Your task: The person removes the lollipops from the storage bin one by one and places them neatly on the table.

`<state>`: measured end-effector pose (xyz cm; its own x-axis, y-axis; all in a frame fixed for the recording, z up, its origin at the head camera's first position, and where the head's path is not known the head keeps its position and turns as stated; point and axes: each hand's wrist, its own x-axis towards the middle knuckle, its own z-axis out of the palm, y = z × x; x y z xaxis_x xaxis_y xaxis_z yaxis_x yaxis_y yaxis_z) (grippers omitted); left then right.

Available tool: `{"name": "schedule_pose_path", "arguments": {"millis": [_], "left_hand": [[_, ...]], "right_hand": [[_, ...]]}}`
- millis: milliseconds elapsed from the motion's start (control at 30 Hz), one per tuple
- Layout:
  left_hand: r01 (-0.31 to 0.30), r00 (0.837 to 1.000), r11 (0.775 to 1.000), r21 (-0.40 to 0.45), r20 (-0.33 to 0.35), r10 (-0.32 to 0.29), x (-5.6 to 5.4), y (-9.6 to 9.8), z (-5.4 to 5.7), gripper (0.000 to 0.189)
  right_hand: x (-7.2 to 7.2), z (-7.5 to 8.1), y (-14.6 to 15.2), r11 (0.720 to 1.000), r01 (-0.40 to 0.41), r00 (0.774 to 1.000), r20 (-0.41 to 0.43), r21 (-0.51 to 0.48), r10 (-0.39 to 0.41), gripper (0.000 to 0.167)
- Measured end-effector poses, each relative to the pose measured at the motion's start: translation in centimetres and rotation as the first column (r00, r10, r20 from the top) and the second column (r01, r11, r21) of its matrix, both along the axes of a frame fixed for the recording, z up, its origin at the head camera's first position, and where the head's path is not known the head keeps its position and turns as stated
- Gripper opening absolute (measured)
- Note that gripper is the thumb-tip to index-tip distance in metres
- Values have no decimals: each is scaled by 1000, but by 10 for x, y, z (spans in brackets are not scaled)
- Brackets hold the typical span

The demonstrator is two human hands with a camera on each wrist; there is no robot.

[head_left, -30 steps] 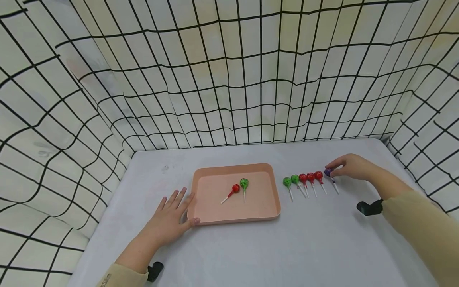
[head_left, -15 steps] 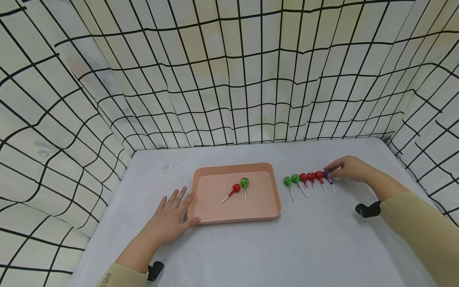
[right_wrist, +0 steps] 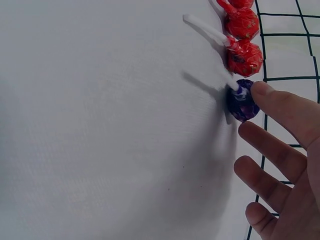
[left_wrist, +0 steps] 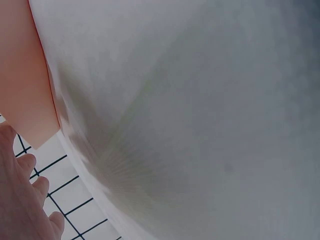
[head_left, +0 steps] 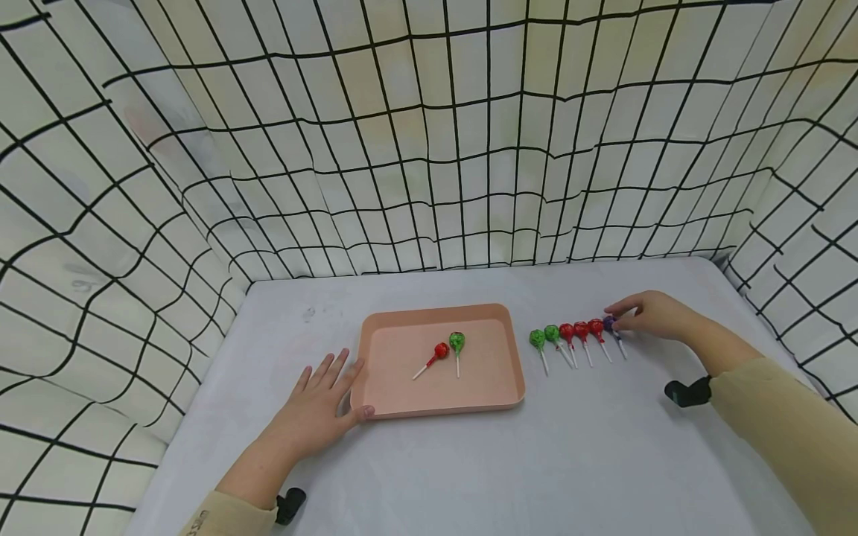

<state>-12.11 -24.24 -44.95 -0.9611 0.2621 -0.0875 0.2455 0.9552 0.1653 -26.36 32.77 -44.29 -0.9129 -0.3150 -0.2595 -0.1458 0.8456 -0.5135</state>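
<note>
A purple lollipop [right_wrist: 242,102] is pinched between the thumb and index finger of my right hand [head_left: 653,313], at the right end of a row of lollipops. In the right wrist view its stick points up and left, and the other fingers are spread. Beside it lie red lollipops [head_left: 596,327] and green lollipops [head_left: 537,339]. My left hand [head_left: 318,413] rests with straight, spread fingers at the left edge of a pink tray [head_left: 429,408], thumb on its near corner. On the tray lie a red lollipop [head_left: 440,351] and a green lollipop [head_left: 457,342].
White cloth covers the table [head_left: 456,476]. Pale walls with a black grid [head_left: 469,149] enclose it at the back and both sides. Black devices stick out at both wrists, by the sleeves [head_left: 771,417].
My right hand has shifted slightly left with the purple lollipop, which now sits close against the nearest red one. The left hand and tray have stayed put.
</note>
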Motion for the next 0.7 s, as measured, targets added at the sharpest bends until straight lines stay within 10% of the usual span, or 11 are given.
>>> {"name": "schedule_pose_path", "arguments": {"millis": [700], "left_hand": [[3, 1000, 1000, 5, 2, -3, 2, -1, 5, 90]], "right_hand": [[1, 13, -6, 999, 39, 999, -36, 0, -39, 48]]}}
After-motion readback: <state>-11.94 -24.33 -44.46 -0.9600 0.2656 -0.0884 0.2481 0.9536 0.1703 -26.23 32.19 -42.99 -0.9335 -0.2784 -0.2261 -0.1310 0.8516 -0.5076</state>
